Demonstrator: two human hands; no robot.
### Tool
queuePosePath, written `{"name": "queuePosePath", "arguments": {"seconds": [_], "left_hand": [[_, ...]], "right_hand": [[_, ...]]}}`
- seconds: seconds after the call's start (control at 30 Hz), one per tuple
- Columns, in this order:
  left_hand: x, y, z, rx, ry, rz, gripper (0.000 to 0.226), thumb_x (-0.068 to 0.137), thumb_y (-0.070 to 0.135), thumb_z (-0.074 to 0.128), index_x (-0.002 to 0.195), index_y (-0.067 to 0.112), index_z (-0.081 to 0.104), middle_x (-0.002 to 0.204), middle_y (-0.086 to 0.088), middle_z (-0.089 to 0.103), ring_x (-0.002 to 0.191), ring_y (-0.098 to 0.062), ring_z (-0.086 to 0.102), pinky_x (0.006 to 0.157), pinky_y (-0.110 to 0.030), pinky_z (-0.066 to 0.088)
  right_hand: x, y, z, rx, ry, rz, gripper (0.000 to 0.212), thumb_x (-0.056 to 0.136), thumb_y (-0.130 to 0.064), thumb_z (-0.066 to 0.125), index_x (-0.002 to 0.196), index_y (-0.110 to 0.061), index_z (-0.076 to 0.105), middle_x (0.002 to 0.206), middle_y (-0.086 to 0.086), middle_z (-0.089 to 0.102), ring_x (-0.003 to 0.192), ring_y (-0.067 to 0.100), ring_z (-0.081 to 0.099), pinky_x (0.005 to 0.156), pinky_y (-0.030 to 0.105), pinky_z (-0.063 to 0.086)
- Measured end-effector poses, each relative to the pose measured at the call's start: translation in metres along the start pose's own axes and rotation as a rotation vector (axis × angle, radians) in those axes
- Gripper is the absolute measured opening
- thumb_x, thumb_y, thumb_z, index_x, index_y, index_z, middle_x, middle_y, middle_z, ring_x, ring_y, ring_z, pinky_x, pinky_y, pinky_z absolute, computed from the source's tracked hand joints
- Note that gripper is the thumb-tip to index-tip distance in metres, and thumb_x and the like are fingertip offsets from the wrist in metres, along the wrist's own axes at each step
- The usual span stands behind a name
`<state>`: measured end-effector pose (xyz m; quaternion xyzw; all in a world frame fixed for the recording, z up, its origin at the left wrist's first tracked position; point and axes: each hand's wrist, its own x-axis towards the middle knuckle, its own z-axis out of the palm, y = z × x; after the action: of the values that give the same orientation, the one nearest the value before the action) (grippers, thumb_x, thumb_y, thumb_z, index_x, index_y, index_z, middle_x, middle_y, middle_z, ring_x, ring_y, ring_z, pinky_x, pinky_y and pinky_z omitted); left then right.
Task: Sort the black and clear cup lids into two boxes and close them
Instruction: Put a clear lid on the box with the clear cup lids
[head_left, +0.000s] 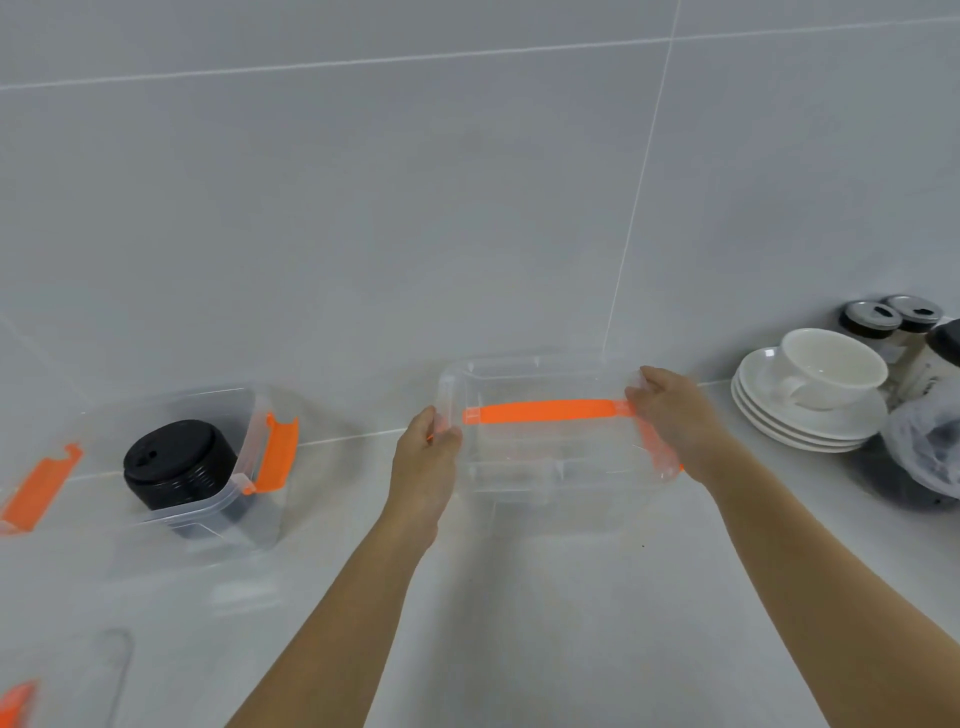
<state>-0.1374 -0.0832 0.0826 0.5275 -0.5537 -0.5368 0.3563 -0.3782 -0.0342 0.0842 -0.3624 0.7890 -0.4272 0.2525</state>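
Both hands are on the clear box lid (550, 415) now, the left hand (431, 447) pinching its near-left edge and the right hand (670, 410) wrapped over the far-right end, each grip clamped on the plastic with the orange handle (550, 410) running straight between them. Beneath the lid sits the clear box (519, 478); whether any clear lids are inside is impossible to tell through so much transparent plastic. Well off to the left of the left grip, the other box (208, 467) stands open with the stack of black lids (179, 462) in it, its orange latch (278, 452) flipped outward. The danger here looks like misalignment: if the lid comes down skewed, a corner could ride on the rim and the clasps would not catch. Just beyond the right grip, the stacked saucers and cup (815, 389) sit close enough for an elbow swing to knock them.
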Motion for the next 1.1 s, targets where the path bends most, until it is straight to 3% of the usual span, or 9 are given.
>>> {"name": "queuePosePath", "arguments": {"seconds": [0.1, 0.3, 0.47, 0.63, 0.73, 0.8, 0.83, 0.93, 1.1], "left_hand": [[-0.002, -0.002, -0.003, 0.073, -0.026, 0.037, 0.023, 0.096, 0.024, 0.044, 0.081, 0.008, 0.048, 0.073, 0.002, 0.039, 0.067, -0.016, 0.036, 0.061, -0.025, 0.030], [0.000, -0.014, -0.005, 0.468, -0.028, 0.257, 0.021, 0.096, 0.014, 0.032, 0.075, 0.015, 0.030, 0.072, 0.003, 0.033, 0.071, -0.019, 0.034, 0.057, -0.026, 0.027], [0.001, -0.012, -0.004, 0.713, 0.034, 0.348, 0.012, 0.095, 0.011, 0.031, 0.084, 0.012, 0.032, 0.079, -0.002, 0.040, 0.079, -0.024, 0.037, 0.071, -0.032, 0.030], [-0.003, -0.013, -0.005, 0.736, 0.064, 0.341, 0.012, 0.094, 0.016, 0.031, 0.082, 0.015, 0.032, 0.071, 0.004, 0.040, 0.078, -0.026, 0.041, 0.071, -0.034, 0.029], [-0.004, -0.012, -0.005, 0.769, 0.108, 0.213, 0.028, 0.097, 0.035, 0.036, 0.113, 0.016, 0.049, 0.121, -0.005, 0.052, 0.115, -0.029, 0.042, 0.095, -0.040, 0.031], [-0.004, -0.010, -0.008, 0.680, 0.172, 0.130, 0.056, 0.094, 0.047, 0.041, 0.138, 0.013, 0.039, 0.144, -0.007, 0.038, 0.134, -0.028, 0.031, 0.109, -0.042, 0.024], [-0.003, -0.008, -0.010, 0.573, 0.187, 0.061, 0.067, 0.092, 0.051, 0.044, 0.144, 0.011, 0.032, 0.149, -0.008, 0.034, 0.138, -0.028, 0.029, 0.111, -0.043, 0.022], [0.007, -0.006, -0.017, 0.096, 0.118, -0.276, 0.084, 0.081, 0.062, 0.053, 0.145, 0.013, 0.031, 0.148, -0.004, 0.038, 0.135, -0.028, 0.036, 0.109, -0.045, 0.029], [0.004, -0.003, -0.018, -0.061, -0.022, -0.417, 0.049, 0.081, 0.049, 0.062, 0.114, 0.013, 0.059, 0.103, -0.007, 0.066, 0.097, -0.025, 0.062, 0.094, -0.041, 0.047]], "right_hand": [[-0.002, 0.000, -0.001, -0.035, -0.024, -0.038, 0.015, 0.089, -0.011, 0.046, 0.075, -0.011, 0.042, 0.067, 0.005, 0.034, 0.061, 0.021, 0.031, 0.055, 0.032, 0.024], [-0.004, 0.000, 0.001, -0.177, -0.047, -0.041, 0.029, 0.093, -0.016, 0.041, 0.066, -0.016, 0.032, 0.065, 0.001, 0.038, 0.064, 0.024, 0.039, 0.052, 0.029, 0.029], [-0.006, 0.005, 0.002, -0.204, -0.073, -0.030, 0.020, 0.096, -0.022, 0.036, 0.080, -0.011, 0.038, 0.067, 0.005, 0.042, 0.056, 0.024, 0.043, 0.053, 0.029, 0.039], [-0.008, 0.004, 0.002, -0.224, -0.062, -0.020, 0.020, 0.095, -0.023, 0.036, 0.079, -0.011, 0.037, 0.067, 0.006, 0.042, 0.055, 0.026, 0.044, 0.055, 0.031, 0.042], [-0.008, 0.005, 0.000, -0.227, -0.029, -0.042, 0.020, 0.094, -0.027, 0.043, 0.090, -0.009, 0.051, 0.086, 0.009, 0.057, 0.083, 0.033, 0.057, 0.078, 0.039, 0.048], [-0.007, 0.008, -0.004, -0.136, 0.081, 0.008, 0.040, 0.091, -0.037, 0.052, 0.121, -0.010, 0.055, 0.123, 0.012, 0.057, 0.116, 0.031, 0.052, 0.098, 0.040, 0.041], [-0.008, 0.011, -0.006, -0.038, 0.128, 0.069, 0.046, 0.089, -0.041, 0.055, 0.123, -0.011, 0.054, 0.127, 0.012, 0.054, 0.118, 0.029, 0.051, 0.098, 0.038, 0.040], [-0.014, 0.018, -0.013, 0.256, 0.048, 0.290, 0.044, 0.079, -0.052, 0.063, 0.097, -0.012, 0.062, 0.105, 0.013, 0.060, 0.092, 0.027, 0.054, 0.080, 0.035, 0.044], [-0.032, 0.022, -0.019, 0.377, -0.189, 0.427, 0.045, 0.075, -0.049, 0.070, 0.099, -0.011, 0.065, 0.091, 0.013, 0.065, 0.083, 0.031, 0.062, 0.073, 0.038, 0.054]]}}
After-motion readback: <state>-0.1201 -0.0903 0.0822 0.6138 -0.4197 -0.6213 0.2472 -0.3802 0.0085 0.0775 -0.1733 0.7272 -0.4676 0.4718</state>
